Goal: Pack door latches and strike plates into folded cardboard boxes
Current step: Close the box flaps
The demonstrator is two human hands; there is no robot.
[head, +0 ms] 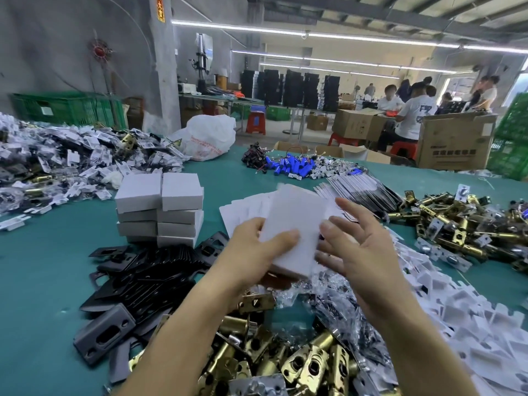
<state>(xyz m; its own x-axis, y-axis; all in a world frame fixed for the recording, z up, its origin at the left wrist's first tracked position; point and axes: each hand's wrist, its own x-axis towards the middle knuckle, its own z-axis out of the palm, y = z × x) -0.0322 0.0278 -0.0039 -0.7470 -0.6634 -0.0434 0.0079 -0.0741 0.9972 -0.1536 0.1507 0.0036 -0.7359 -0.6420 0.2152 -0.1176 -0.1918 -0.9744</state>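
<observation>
My left hand (257, 247) grips a white cardboard box (294, 224) from its left side, thumb across the front face. My right hand (360, 241) hovers just right of the box with fingers spread and relaxed, fingertips close to its edge. Flat white box blanks (245, 212) fan out on the green table behind the box. Brass door latches (285, 361) lie heaped under my forearms, and more latches (457, 224) pile up at the right. Black strike plates (151, 275) spread at the left of my arm.
Two stacks of closed white boxes (160, 207) stand left of centre. Bagged small parts (71, 164) heap at the far left, white card inserts (471, 324) at the right. Blue batteries (291, 167) lie further back. Several people work at distant tables (414, 107).
</observation>
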